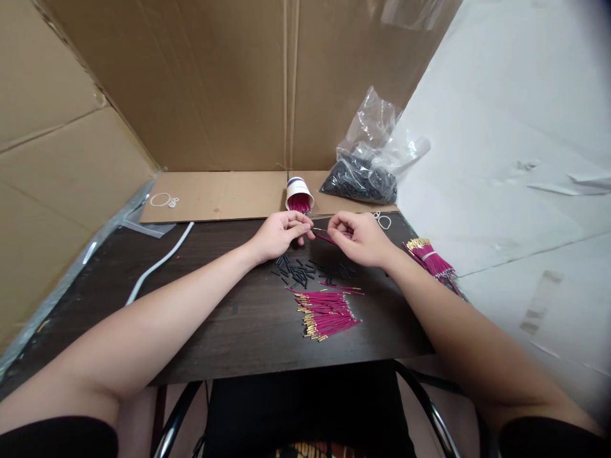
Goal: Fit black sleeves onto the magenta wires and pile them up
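Over the middle of the table, my left hand is closed, its thumb and fingers pinching what looks like a short black tube. My right hand pinches a thin magenta wire with a gold tip pointing at my left fingertips. Whether tip and tube touch is too small to tell. Just below the hands lie loose black tubes. Nearer me is a flat pile of magenta wires with gold ends mostly at left. Behind my hands, a white paper cup lies tipped towards me with more magenta wires inside.
A clear plastic bag of black tubes rests on a cardboard strip at the back. Right of my right forearm is a banded wire bundle. A pale tube lies at left. Rubber bands sit back left. Cardboard walls stand behind and left.
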A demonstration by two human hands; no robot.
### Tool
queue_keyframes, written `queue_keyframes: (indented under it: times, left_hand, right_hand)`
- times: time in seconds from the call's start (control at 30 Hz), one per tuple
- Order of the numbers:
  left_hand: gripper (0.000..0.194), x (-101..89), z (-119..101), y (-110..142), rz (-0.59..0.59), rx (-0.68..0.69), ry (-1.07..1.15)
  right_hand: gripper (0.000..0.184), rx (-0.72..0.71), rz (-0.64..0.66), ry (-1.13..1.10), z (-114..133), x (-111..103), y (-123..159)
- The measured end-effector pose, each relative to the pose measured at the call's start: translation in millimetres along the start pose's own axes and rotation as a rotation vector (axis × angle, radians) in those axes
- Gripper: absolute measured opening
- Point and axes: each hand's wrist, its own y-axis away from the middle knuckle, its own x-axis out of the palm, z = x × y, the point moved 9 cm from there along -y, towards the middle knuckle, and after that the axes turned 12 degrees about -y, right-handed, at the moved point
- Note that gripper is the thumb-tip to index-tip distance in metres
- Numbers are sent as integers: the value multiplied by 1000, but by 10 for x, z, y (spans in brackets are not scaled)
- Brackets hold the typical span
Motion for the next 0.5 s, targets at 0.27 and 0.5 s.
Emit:
queue_keyframes:
  times: [0.27,0.5]
  left_hand:
    - [20,9,14,-3,9,0,-3]
    - [17,9,-1,-1,7,-9,20]
  right_hand:
    - [22,-9,7,-16,-23,26,-9]
    - [21,-17,12,-20,-13,47,-2]
